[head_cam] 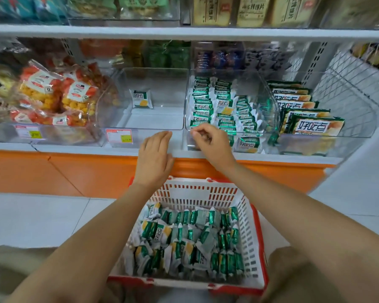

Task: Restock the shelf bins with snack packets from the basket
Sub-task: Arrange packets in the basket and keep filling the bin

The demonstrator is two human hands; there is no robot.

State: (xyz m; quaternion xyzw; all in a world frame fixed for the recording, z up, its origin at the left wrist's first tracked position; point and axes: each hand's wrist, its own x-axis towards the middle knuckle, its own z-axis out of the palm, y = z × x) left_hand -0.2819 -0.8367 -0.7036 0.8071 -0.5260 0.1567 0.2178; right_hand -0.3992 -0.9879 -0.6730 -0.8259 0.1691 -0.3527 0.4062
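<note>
A red and white basket (195, 193) sits below me, holding several green and white snack packets (184, 237). On the shelf, the middle clear bin (153, 121) holds a single packet (142, 99) at its back. The clear bin to its right (269, 101) is packed with several of the same green packets. My left hand (154, 158) hovers flat, palm down, fingers together, at the front edge of the middle bin, holding nothing. My right hand (210, 143) is curled at the front lip of the right bin; I cannot see anything in it.
A bin of orange snack bags (57, 99) stands at the left. Larger green packs (304, 114) fill a bin at the right, beside a wire basket (348, 84). Price tags (118, 135) hang on the bin fronts. An orange shelf base (64, 171) runs below, above white floor tiles.
</note>
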